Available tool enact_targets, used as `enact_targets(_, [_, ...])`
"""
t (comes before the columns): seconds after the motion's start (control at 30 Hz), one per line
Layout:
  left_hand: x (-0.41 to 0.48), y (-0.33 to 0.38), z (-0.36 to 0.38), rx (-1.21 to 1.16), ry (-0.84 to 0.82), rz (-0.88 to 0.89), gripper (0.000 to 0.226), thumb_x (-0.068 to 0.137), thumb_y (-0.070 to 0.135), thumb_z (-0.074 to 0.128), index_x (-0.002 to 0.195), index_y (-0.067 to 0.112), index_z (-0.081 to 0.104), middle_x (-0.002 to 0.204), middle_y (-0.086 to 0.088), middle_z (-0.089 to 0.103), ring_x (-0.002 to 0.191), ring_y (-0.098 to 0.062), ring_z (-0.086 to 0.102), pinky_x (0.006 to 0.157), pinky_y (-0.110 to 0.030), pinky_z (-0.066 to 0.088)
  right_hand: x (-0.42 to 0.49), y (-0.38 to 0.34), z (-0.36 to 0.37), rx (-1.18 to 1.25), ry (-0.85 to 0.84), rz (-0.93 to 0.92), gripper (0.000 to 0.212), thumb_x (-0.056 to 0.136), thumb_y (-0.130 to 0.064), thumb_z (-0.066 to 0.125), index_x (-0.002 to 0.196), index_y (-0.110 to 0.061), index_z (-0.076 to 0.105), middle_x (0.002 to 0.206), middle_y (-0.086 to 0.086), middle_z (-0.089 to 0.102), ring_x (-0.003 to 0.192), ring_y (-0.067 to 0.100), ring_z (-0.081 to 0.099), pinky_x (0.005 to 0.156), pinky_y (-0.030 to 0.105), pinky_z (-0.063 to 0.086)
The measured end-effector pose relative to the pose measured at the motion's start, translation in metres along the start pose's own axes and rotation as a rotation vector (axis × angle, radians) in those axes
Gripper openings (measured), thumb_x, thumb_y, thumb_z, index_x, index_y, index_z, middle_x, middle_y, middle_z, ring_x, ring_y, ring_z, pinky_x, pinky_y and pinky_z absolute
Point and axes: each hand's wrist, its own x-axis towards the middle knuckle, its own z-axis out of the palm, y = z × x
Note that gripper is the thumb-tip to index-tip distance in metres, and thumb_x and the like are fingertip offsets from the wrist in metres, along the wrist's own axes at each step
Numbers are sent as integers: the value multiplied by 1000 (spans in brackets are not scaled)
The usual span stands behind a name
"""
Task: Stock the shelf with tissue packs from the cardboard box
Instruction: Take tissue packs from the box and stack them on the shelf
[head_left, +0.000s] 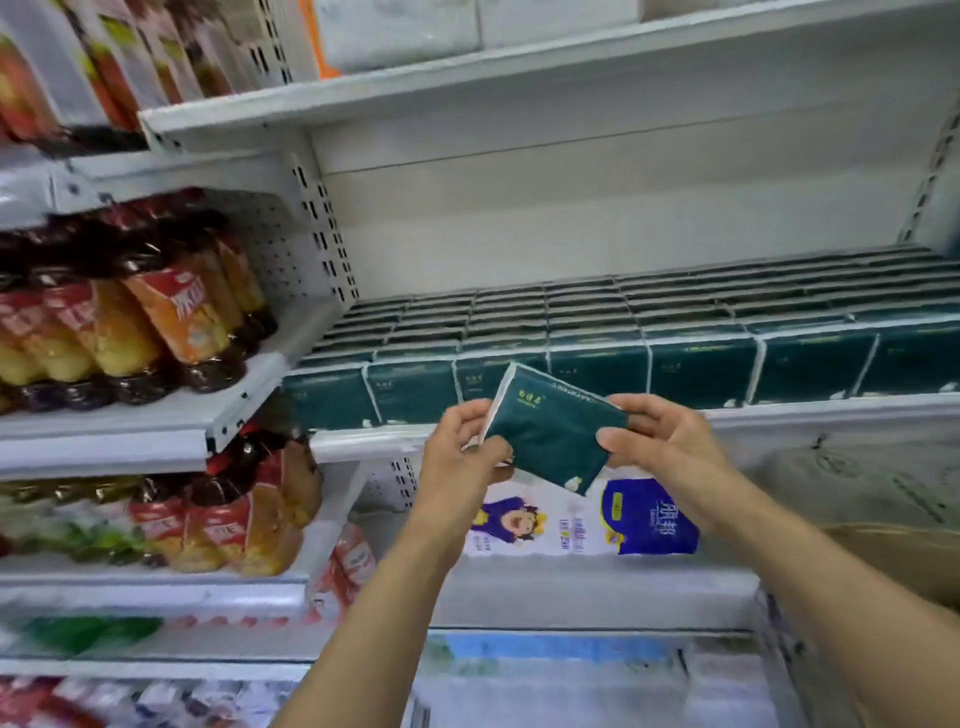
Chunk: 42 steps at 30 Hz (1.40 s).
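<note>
Before stocked shelf (779, 418) | left grip (462, 457) pinches tissue pack (550, 431) | right grip (665, 441) pinches it too

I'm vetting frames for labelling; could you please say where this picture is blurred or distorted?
Head view: the tissue pack, left hand and right hand are fairly sharp; bottles at left and goods along the bottom smear; the wide-angle lens bows the shelf; lighting even, no glare.

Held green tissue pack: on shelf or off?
Off. Left hand and right hand grip the green tissue pack, tilted, in front of the shelf edge, not among shelved packs.
</note>
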Motion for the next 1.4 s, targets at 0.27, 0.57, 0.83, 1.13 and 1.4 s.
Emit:
enact_targets(0.27, [68,36,-117,239,163,155,40,91,8,60,128,20,52,129,5,57,119,-11,53,105,-40,44,79,-42,104,-112,114,-124,36,80,-2,74,113,-13,63,104,14,67,88,24,67,72,28,59])
enact_targets(0.57, [166,67,-172,234,269,68,38,94,14,58,132,15,53,122,-2,62,106,-17,58,92,-25,43,213,-68,176,-289,132,-283,35,78,-4,77,106,-21,64,93,2,65,84,18,65,84,29,57])
enact_targets(0.83, [268,79,-190,163,255,-13,46,96,2,47,141,11,44,141,-7,49,129,-24,47,96,-23,36,322,-42,225,-441,108,-391,36,77,1,77,111,-3,65,87,4,61,82,18,59,83,28,50])
enact_targets(1.13, [333,52,-196,141,132,-48,51,85,-7,52,132,13,52,128,-7,60,108,-18,58,82,-22,46,370,-9,251,-551,67,-407,31,81,-1,74,107,-10,58,85,-3,58,76,12,56,78,25,48])
enact_targets(1.4, [334,47,-196,153,85,-7,42,88,-11,45,121,14,54,112,-1,61,93,-8,57,83,-19,46,372,-3,250,-742,117,-497,27,81,-8,74,101,-13,57,96,5,56,83,21,58,79,36,51])
